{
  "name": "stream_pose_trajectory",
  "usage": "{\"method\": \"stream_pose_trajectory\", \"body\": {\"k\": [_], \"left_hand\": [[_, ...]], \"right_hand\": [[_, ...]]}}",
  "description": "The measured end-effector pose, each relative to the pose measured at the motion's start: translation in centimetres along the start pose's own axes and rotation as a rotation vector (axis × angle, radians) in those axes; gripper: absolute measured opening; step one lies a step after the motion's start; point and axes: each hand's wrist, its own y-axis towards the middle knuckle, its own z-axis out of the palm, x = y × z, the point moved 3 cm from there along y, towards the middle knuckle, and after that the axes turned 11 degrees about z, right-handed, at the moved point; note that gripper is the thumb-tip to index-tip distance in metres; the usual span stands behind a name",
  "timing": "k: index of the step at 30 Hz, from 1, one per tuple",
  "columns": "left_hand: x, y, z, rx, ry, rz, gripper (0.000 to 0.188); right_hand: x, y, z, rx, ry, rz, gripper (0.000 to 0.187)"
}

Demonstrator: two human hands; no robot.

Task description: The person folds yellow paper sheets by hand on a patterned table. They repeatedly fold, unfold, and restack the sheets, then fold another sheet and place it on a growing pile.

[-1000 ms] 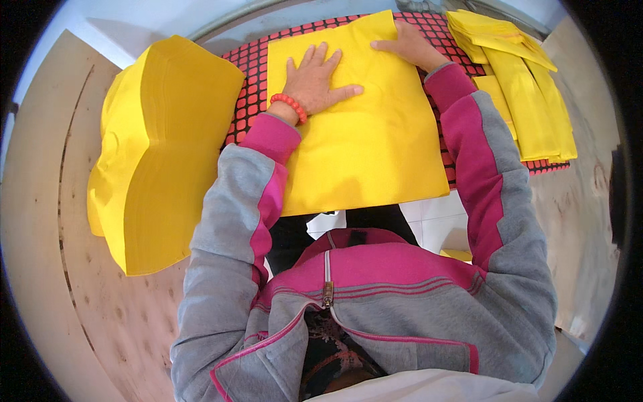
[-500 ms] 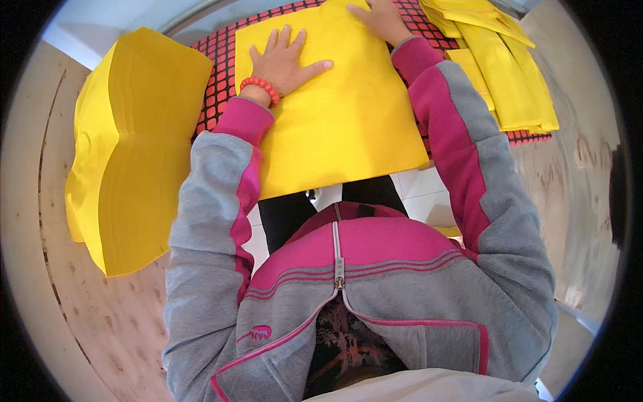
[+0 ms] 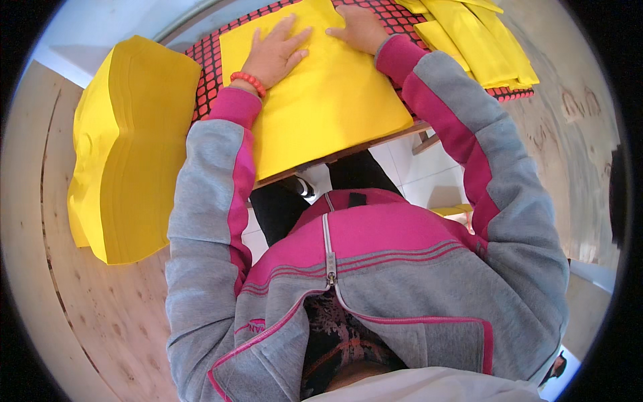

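While both lie flat, left hand (image 3: 273, 55) and right hand (image 3: 362, 28) spread on yellow sheet (image 3: 328, 107)

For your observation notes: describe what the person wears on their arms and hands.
Both arms wear grey jacket sleeves with a pink stripe down each and pink cuffs. The left hand is bare, with a red bead bracelet at the wrist. The right hand is bare, no jewellery visible.
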Motion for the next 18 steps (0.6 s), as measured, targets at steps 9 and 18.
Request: {"method": "stream_pose_trajectory", "body": {"k": [9,18], "left_hand": [[-1.9,-0.4,0.4,0.081,-0.055,0.0,0.075],[-2.6,0.1,-0.6,0.17,-0.022,-0.057,0.097]], "right_hand": [[0.1,-5.0,-5.2,0.379,0.378,0.28,0.045],[6.2,-11.7,-7.8,0.032,-0.272,-0.126,0.019]]}}
